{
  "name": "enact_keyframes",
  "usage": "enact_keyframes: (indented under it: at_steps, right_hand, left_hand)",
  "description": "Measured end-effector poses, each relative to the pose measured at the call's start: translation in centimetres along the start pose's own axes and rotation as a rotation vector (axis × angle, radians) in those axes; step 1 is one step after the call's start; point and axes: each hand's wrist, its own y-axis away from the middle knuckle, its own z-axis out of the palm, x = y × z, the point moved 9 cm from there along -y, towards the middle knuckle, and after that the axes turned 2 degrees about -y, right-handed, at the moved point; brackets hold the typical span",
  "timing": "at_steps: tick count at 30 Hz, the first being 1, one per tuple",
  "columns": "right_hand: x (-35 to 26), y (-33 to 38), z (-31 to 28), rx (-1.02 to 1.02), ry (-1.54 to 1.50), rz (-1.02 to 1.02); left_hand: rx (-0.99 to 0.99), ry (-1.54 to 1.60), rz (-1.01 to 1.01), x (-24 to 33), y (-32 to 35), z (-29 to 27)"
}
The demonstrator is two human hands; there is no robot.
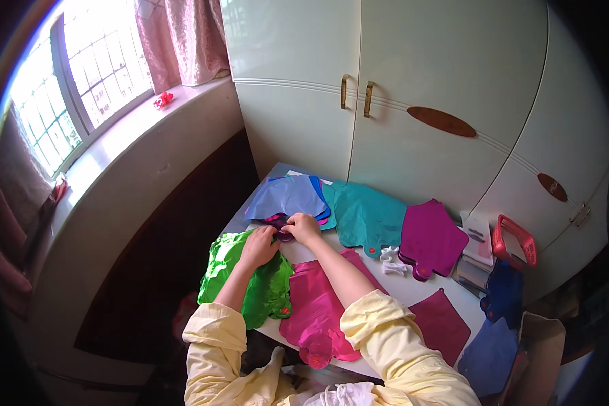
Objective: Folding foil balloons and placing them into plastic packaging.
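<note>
Left hand: the left hand sat at centre frame, fingers curled onto the dark purple neck of a flat bag; it looked pinched on that neck, though the fingertips were hidden.
Right hand: the right hand met it from the right, fingers closed on the same neck.
Thing worked on: the neck poked out from under the blue bag heading a stack just above the hands, on the white table.
Around it: a green bag lay under the left forearm, a pink bag under the right, a teal bag and a magenta bag to the right, and white stoppers between them.
Doing it well: judged from this, one hand should steady the neck while the other worked the mouth squarely, the stack left flat.
</note>
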Motion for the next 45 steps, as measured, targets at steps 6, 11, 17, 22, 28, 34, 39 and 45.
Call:
enact_keyframes:
  at_steps: [6,11,17,22,28,34,39,45]
  right_hand:
    - [1.9,-1.5,-1.9,0.149,-0.191,0.068]
    - [5.2,-4.3,-7.1,0.300,-0.376,0.214]
    - [0.6,-3.8,-20.0,0.717,-0.127,0.141]
    - [-4.5,-1.1,-27.9,0.945,0.022,-0.010]
    - [-8.1,0.2,-32.5,1.022,0.057,-0.116]
    - [-9.4,2.2,-35.6,0.988,0.092,-0.093]
    - [-10.8,3.0,-35.9,0.878,0.140,-0.187]
    - [-14.2,2.8,-30.7,0.655,0.306,-0.270]
  left_hand:
    - [0.030,-0.237,0.165,0.1,-0.2,1.8]
    - [-0.083,-0.247,0.121,1.8,-0.3,1.2]
    - [-0.115,-0.254,0.077,1.3,0.1,0.9]
    - [-0.094,-0.239,0.092,1.1,0.1,1.4]
    - [-0.079,-0.285,0.133,1.5,0.4,1.0]
    - [-0.189,-0.234,0.030,1.6,0.3,0.8]
    - [-0.181,-0.251,0.020,1.1,-0.1,1.4]
    - [-0.091,-0.191,-0.004,0.3,1.4,0.0]
